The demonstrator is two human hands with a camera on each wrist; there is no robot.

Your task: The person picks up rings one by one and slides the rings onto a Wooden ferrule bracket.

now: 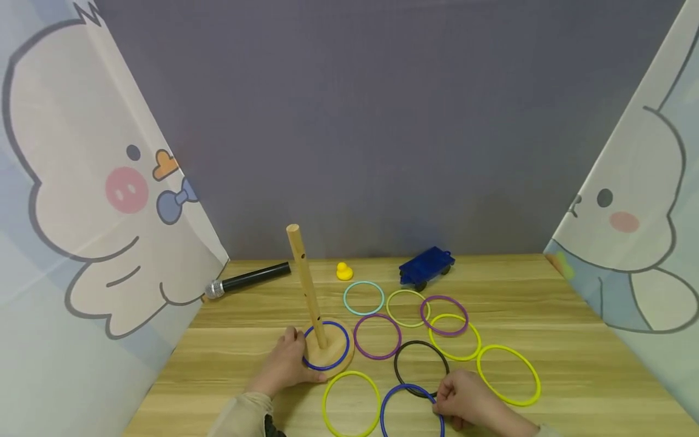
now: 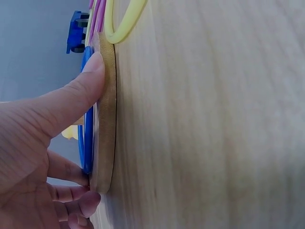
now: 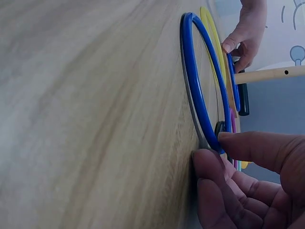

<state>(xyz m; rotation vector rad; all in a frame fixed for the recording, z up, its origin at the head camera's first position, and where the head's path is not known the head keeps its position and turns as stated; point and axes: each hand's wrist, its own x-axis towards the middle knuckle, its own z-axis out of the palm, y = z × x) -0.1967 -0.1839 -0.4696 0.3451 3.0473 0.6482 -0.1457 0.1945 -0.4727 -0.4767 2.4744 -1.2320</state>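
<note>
A wooden peg stands on a round wooden base with one blue ring round it. My left hand grips the base's left edge; in the left wrist view the thumb and curled fingers clamp the base. A second blue ring lies flat at the near edge, overlapping a black ring. My right hand pinches this ring's right side, and in the right wrist view its thumb sits on the blue ring.
Several loose rings lie right of the peg: teal, purple, yellow and a near yellow one. At the back are a microphone, a yellow duck and a blue toy car. Printed curtains flank the table.
</note>
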